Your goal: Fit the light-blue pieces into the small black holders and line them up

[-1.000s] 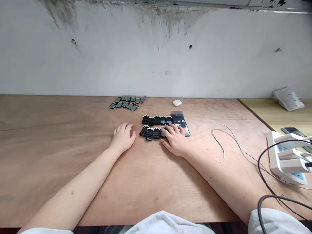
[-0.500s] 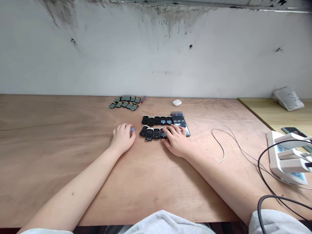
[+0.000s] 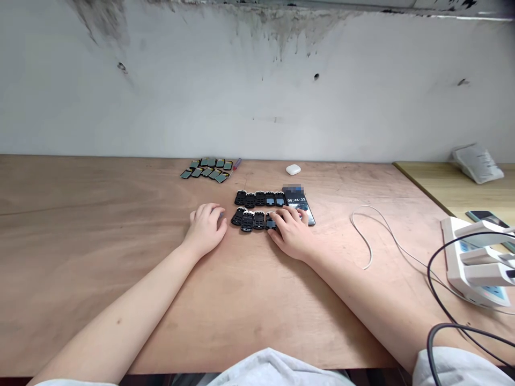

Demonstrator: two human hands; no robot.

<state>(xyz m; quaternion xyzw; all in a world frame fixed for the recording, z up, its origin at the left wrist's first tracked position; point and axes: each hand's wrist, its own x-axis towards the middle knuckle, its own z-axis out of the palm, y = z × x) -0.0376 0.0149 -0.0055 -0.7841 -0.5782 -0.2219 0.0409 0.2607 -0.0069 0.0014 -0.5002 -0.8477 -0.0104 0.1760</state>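
Two rows of small black plastic casings (image 3: 247, 221) lie side by side on the table, some with a bluish-grey panel in them. At the right end of the lower row, the thumb and index finger of my right hand (image 3: 293, 234) close about the edges of one casing (image 3: 271, 221). Its other fingers spread over the lower part of a phone (image 3: 296, 200) showing a running timer. Left of the rows, my left hand (image 3: 206, 228) rests curled on the table around small bluish translucent pieces (image 3: 221, 215), mostly hidden by the fingers.
Several green-grey screen modules (image 3: 207, 171) lie at the back, beside a small screwdriver (image 3: 237, 162). A white earbud case (image 3: 293, 169) sits near the wall. To the right are a white cable (image 3: 368, 236), a power strip (image 3: 475, 262) with plugs, black cables and another phone (image 3: 486, 217).
My left fingers have moved slightly over the bluish pieces, which show less now. The right-hand casing at my right thumb and index finger has shifted a little; the timer reads one second more.
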